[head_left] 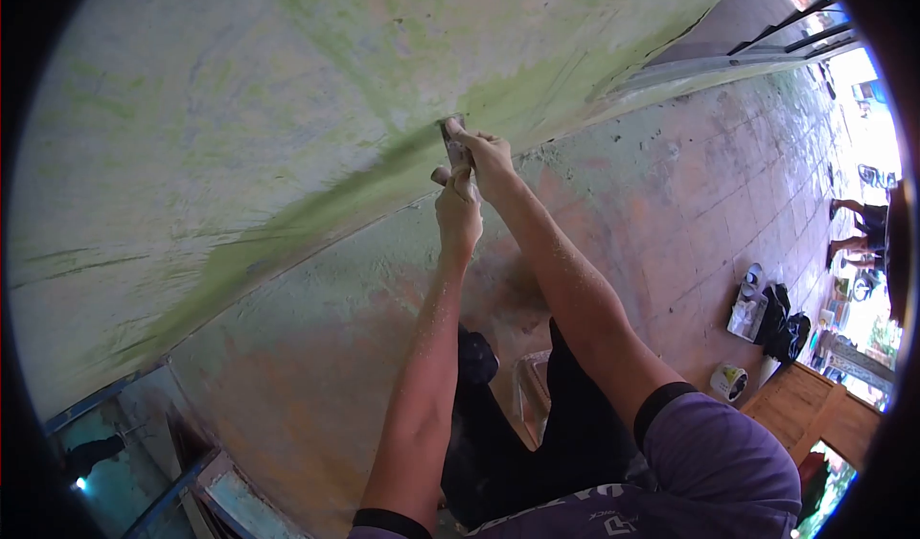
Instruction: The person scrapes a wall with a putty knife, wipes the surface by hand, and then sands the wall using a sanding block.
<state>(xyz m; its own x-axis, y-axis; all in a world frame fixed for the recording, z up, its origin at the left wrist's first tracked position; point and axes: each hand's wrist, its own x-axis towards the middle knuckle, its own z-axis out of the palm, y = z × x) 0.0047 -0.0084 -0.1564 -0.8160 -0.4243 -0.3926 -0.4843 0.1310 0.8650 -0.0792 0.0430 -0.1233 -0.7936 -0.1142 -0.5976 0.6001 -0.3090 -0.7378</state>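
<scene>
A flat scraper (454,146) with a rounded handle end is pressed by its edge against the green and whitish wall (287,89), low down near the floor. My right hand (489,160) is closed on the blade part, its thumb near the wall. Just below it, my left hand (458,215) has its fingers wrapped round the handle side, whose end sticks out to the left. The two hands touch or nearly touch. Pale dust covers both hands and forearms.
Dusty tiled floor (671,204) runs along the wall. At the right lie a tray (747,316), black bags (788,336), a white bucket (728,382) and a wooden piece of furniture (800,405). Another person's legs (853,228) show at the far right. A blue-edged frame stands lower left.
</scene>
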